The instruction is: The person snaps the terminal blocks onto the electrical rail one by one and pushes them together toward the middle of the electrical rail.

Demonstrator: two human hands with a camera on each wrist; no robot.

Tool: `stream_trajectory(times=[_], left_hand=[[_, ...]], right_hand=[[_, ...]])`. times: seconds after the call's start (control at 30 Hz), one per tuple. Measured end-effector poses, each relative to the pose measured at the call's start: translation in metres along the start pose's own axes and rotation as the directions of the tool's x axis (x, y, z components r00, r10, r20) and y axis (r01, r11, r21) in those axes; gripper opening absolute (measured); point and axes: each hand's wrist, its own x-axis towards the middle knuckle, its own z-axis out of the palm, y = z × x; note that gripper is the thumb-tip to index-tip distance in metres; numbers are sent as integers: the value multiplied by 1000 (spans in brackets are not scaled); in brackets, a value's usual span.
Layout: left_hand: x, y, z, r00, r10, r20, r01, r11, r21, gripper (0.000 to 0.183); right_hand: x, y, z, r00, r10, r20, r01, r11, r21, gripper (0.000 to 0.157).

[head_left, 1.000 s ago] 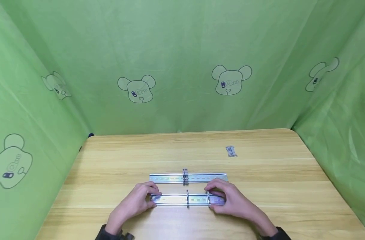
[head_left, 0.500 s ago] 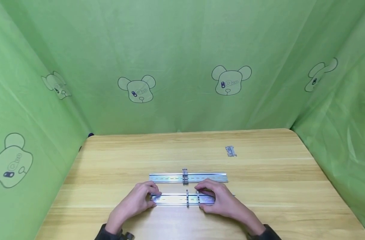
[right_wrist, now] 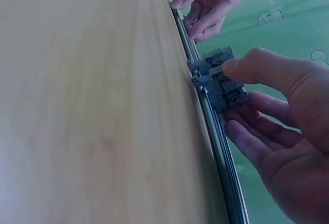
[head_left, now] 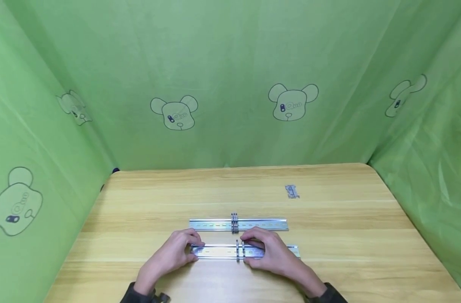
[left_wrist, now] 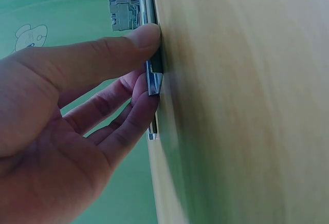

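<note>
The near metal DIN rail [head_left: 215, 252] lies on the table, its left end gripped between thumb and fingers of my left hand [head_left: 173, 253]. Two thin grey terminal blocks sit on this rail. My right hand [head_left: 272, 251] pinches the right one, a terminal block [right_wrist: 222, 93], by its two ends. Just left of it stands the other terminal block [head_left: 237, 251], with a narrow gap between them in the head view. Behind lies a second DIN rail [head_left: 211, 225] with several terminal blocks [head_left: 234, 223] grouped near its middle.
A loose grey terminal block [head_left: 292, 191] lies flat on the wooden table [head_left: 169, 193], toward the back right. Green cloth walls [head_left: 230, 139] stand along the back and both sides of the table.
My right hand has slid left along the near rail with its terminal block, bringing it close to the other block. The rail's right end has come into view. My left hand keeps its grip.
</note>
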Motion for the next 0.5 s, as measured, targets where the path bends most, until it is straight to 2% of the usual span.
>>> stream_trajectory(times=[0.5], left_hand=[[0, -3, 2, 1000, -6, 7, 6, 1000, -6, 33]], right_hand=[[2, -3, 2, 999, 27, 23, -26, 998, -53, 51]])
